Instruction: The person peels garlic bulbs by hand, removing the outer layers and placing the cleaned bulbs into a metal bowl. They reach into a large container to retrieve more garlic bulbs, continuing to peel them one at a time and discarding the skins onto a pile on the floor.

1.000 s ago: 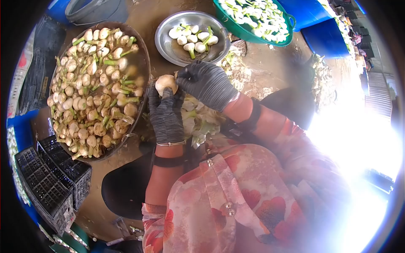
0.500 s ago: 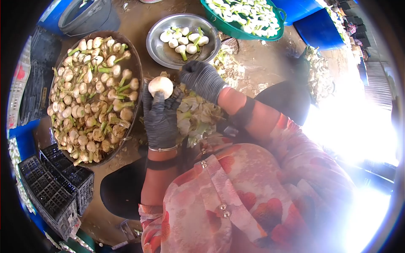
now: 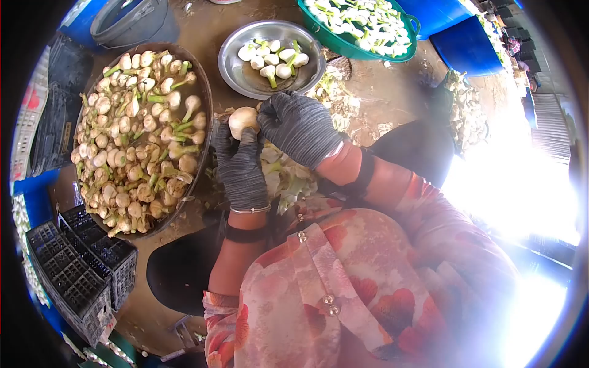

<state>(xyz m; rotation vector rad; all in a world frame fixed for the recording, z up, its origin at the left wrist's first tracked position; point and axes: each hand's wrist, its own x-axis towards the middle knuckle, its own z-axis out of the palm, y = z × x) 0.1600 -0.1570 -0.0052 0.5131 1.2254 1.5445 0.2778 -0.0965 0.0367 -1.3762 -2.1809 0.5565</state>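
Note:
A pale garlic bulb (image 3: 243,122) is gripped in the gloved fingers of my left hand (image 3: 241,168), with the thumb pressed against its near side. My right hand (image 3: 297,126), also in a dark striped glove, is curled closed right up against the bulb's right side. Its fingertips are hidden, so whatever they pinch cannot be made out. Just beyond both hands stands a metal bowl (image 3: 228,75) holding several cleaned white garlic bulbs (image 3: 270,59). To the left, a wide round tub (image 3: 207,110) is heaped with unpeeled, soil-stained garlic bulbs (image 3: 132,147).
A green basin (image 3: 343,49) full of white bulbs stands at the top. Peeled skins (image 3: 288,178) lie under my hands. Black crates (image 3: 73,270) sit at lower left, a grey bucket (image 3: 138,27) at upper left, and a blue container (image 3: 466,49) at upper right.
My right hand has come left and down onto the bulb, where it was apart before. The left hand and bulb have shifted slightly right, and the view has moved a little.

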